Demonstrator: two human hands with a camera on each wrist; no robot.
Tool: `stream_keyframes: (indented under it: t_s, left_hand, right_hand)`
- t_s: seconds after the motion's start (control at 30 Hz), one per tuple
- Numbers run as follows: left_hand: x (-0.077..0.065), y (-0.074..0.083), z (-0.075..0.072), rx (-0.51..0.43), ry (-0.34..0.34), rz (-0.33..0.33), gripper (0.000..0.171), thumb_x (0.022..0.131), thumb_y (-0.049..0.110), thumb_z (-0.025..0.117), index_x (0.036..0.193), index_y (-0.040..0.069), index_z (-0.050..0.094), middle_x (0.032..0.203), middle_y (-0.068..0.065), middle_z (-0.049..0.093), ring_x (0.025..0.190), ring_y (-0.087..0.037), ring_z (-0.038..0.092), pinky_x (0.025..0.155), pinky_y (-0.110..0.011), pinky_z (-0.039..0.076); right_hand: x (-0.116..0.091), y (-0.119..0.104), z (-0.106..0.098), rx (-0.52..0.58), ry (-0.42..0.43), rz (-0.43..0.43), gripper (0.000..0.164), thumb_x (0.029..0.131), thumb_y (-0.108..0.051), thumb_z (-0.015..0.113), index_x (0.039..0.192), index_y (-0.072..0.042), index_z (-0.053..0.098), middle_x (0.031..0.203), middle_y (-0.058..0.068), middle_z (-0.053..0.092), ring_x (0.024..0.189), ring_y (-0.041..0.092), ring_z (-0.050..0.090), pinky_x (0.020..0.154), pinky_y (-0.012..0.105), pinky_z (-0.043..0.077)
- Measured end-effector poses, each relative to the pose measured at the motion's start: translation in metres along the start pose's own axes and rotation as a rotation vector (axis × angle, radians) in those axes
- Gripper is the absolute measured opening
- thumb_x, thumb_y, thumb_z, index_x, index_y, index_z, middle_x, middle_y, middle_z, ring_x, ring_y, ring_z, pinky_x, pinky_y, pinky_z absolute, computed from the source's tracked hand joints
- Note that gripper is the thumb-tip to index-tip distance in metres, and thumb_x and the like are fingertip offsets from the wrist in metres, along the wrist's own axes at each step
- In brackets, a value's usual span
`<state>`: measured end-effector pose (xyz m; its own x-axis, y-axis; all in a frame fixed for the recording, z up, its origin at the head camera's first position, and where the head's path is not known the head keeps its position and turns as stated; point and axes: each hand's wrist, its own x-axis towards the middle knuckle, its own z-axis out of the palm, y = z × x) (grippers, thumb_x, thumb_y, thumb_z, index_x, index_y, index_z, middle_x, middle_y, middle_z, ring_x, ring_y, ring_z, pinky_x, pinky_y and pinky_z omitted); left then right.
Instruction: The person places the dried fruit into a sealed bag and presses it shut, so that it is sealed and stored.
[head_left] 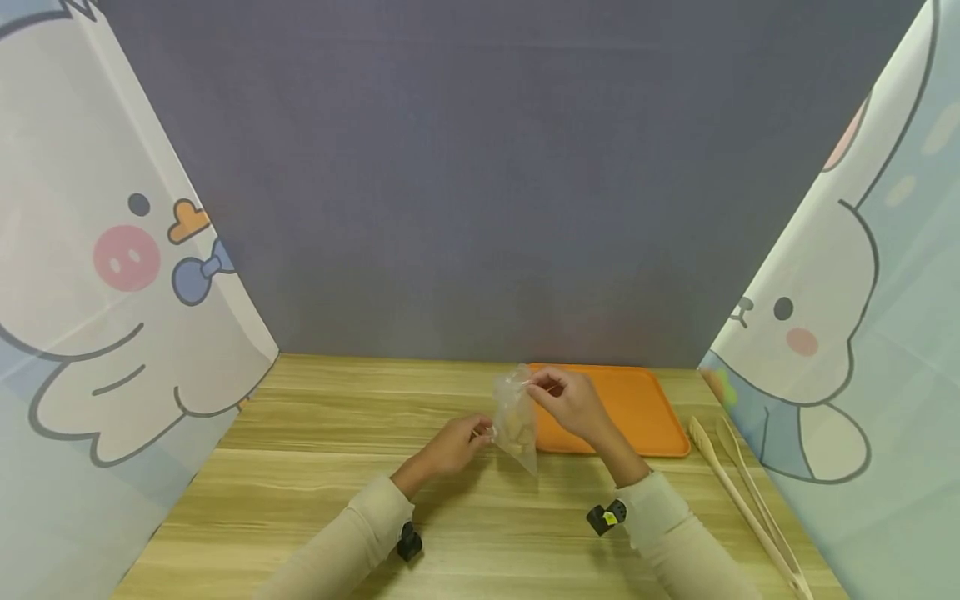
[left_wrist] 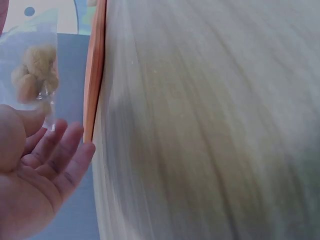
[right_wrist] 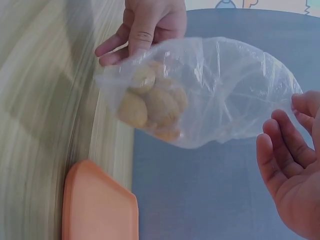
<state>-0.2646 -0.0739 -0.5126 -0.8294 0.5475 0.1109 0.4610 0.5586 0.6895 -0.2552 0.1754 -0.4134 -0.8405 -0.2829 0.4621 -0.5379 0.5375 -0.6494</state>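
A clear plastic bag (head_left: 514,421) hangs over the table between my two hands. Inside it, several rounded tan-brown pieces (right_wrist: 157,105) are gathered toward one end; their kind is not plain. My left hand (head_left: 453,445) pinches the bag's lower side between thumb and forefinger, with the other fingers (left_wrist: 72,165) spread loosely in the left wrist view. With thumb and forefinger my right hand (head_left: 573,404) pinches the bag's upper edge, its other fingers loosely bent. In the right wrist view the upper part of the bag stretches thin toward that hand.
An orange tray (head_left: 626,412) lies on the wood-grain table (head_left: 315,467) behind and to the right of the bag. Long pale tongs (head_left: 742,492) lie by the table's right edge. A grey panel (head_left: 465,192) stands at the back, with cartoon-printed panels at both sides.
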Motion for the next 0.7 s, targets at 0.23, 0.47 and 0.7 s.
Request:
stream_keyframes:
  t_s: [0.23,0.47,0.7]
  left_hand:
    - [-0.002,-0.004,0.001,0.016,0.089,0.019,0.016,0.102,0.02,0.062,0.113,0.009,0.067,0.108,-0.005,0.073,0.099,-0.02,0.069,0.084,-0.03,0.057]
    - [-0.01,-0.002,0.002,-0.004,0.148,-0.005,0.005,0.099,0.014,0.066,0.101,0.01,0.066,0.095,-0.002,0.071,0.087,-0.015,0.066,0.075,-0.024,0.054]
    - [-0.02,-0.002,0.001,-0.029,0.122,-0.021,0.005,0.1,0.015,0.065,0.102,0.01,0.065,0.096,0.0,0.069,0.087,-0.01,0.062,0.075,-0.023,0.053]
  right_hand:
    - [-0.001,0.006,-0.01,0.03,-0.013,0.019,0.009,0.096,-0.022,0.072,0.095,-0.015,0.075,0.087,0.001,0.075,0.072,0.004,0.063,0.065,0.024,0.053]
    - [-0.003,0.014,-0.021,-0.002,-0.013,0.002,0.007,0.096,-0.02,0.072,0.096,-0.014,0.075,0.085,0.0,0.073,0.069,0.004,0.057,0.062,0.023,0.049]
    - [-0.006,0.019,-0.034,-0.021,-0.011,0.017,0.005,0.097,-0.02,0.07,0.097,-0.016,0.074,0.086,-0.002,0.072,0.07,0.006,0.056,0.063,0.024,0.049]
